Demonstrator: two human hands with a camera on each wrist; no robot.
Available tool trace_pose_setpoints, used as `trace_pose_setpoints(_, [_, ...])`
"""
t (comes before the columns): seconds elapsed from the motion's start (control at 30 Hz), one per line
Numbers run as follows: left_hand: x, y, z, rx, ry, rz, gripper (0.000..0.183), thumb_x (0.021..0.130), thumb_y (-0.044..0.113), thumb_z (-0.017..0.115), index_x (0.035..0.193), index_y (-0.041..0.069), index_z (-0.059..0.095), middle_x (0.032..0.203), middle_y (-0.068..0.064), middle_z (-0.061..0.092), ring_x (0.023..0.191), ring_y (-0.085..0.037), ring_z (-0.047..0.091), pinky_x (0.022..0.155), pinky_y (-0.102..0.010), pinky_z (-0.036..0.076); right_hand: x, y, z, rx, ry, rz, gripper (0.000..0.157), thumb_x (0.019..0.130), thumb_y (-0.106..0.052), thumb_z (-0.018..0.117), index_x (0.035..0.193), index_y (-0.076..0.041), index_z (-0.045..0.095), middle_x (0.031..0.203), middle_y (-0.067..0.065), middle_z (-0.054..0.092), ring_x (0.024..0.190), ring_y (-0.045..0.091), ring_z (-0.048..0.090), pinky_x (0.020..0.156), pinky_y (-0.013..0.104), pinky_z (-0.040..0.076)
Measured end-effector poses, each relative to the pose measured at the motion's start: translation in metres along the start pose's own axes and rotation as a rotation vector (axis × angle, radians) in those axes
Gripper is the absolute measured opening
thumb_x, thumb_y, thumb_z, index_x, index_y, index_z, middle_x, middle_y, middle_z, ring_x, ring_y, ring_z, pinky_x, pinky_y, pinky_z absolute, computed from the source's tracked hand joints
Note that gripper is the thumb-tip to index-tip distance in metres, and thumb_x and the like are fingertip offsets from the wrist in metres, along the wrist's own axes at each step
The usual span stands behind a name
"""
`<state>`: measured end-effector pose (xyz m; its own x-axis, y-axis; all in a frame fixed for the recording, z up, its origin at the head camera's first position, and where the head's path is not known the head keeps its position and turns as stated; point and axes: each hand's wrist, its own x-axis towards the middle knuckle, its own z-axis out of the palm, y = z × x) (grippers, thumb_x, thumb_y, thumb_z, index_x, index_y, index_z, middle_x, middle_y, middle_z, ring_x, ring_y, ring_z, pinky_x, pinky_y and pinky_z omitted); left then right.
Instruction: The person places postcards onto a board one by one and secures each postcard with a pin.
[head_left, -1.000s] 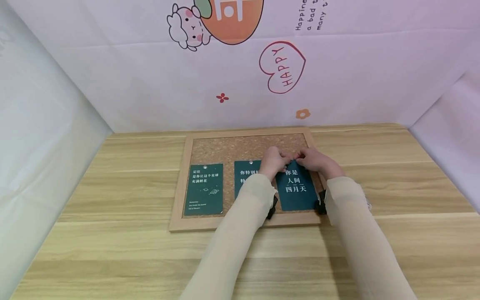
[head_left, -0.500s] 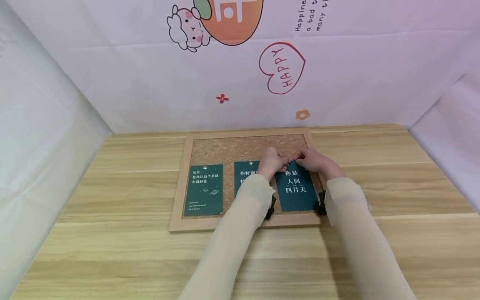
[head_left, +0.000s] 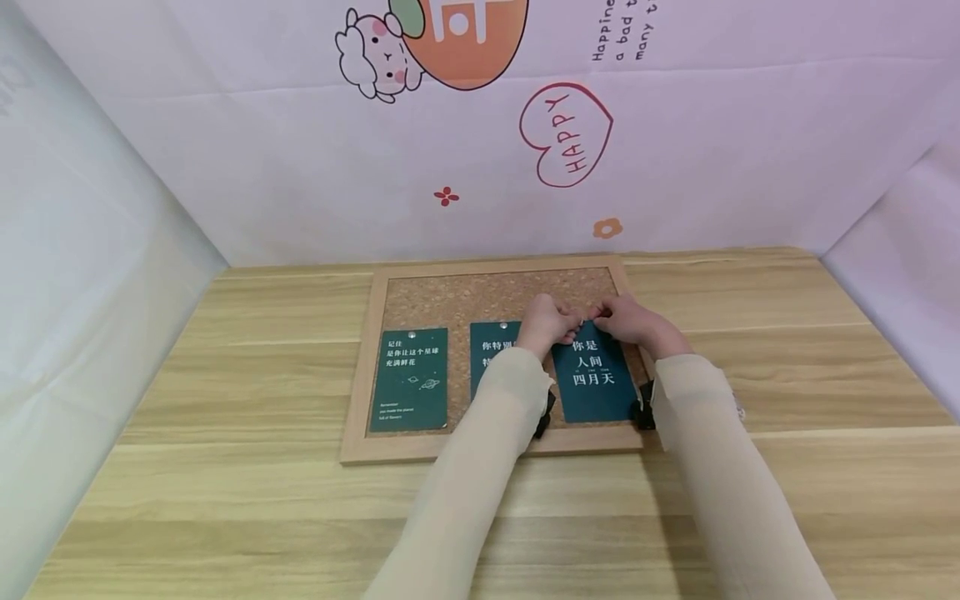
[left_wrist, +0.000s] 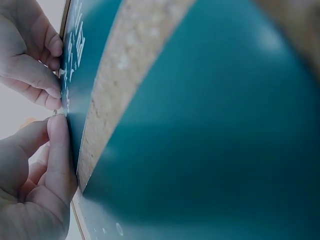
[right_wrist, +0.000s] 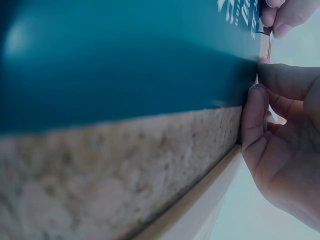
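Note:
On the framed cork board (head_left: 450,292) lie three dark green cards with white lettering. The right-hand card (head_left: 596,392) lies slightly tilted. At its top edge my left hand (head_left: 546,323) pinches a small pushpin (right_wrist: 266,32), whose thin needle shows in the right wrist view. My right hand (head_left: 633,323) holds the same card's top edge between thumb and index finger, just right of the left fingertips. The middle card (head_left: 491,342), partly hidden by the left arm, and the left card (head_left: 409,392) each carry a small shiny pin at the top.
The board lies flat on a wood-grain table (head_left: 225,467). Behind it rises a white printed backdrop (head_left: 300,183), with white sheets at both sides. Black wrist straps (head_left: 643,407) sit close above the board near its front edge.
Both hands stay at the right card's top edge. The left fingers shift only slightly around the pin; the cards and board keep their places.

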<state>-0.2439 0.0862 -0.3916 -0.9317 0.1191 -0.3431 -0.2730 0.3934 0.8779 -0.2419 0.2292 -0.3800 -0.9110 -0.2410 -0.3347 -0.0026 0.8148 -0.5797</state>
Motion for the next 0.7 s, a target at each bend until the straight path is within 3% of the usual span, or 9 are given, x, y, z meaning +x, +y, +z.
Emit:
trace_pose_setpoints(0.5, [-0.0015,0.0015,-0.0014,0.035,-0.005,0.000,0.024,0.093,0.014,0.061,0.084,-0.006,0.072,0.055,0.000,0.051,0.047,-0.007,0.050,0.047,-0.014,0.044,0.0003,-0.0010,-0.0001,-0.005,0.004,-0.018,0.019,0.099,-0.004,0.040,0.108,0.008,0.052,0.094,0.017,0.048,0.084,0.025,0.046,0.068,0.025,0.037])
trace_pose_setpoints(0.7, [0.0038,-0.0001,0.0015,0.049,0.000,-0.001,0.022,0.093,0.013,0.062,0.087,-0.005,0.072,0.056,0.000,0.052,0.047,-0.006,0.052,0.046,-0.015,0.044,0.0011,0.0000,0.0000,-0.013,0.003,-0.024,0.017,0.099,-0.004,0.040,0.105,0.008,0.051,0.094,0.018,0.048,0.084,0.026,0.046,0.068,0.025,0.037])
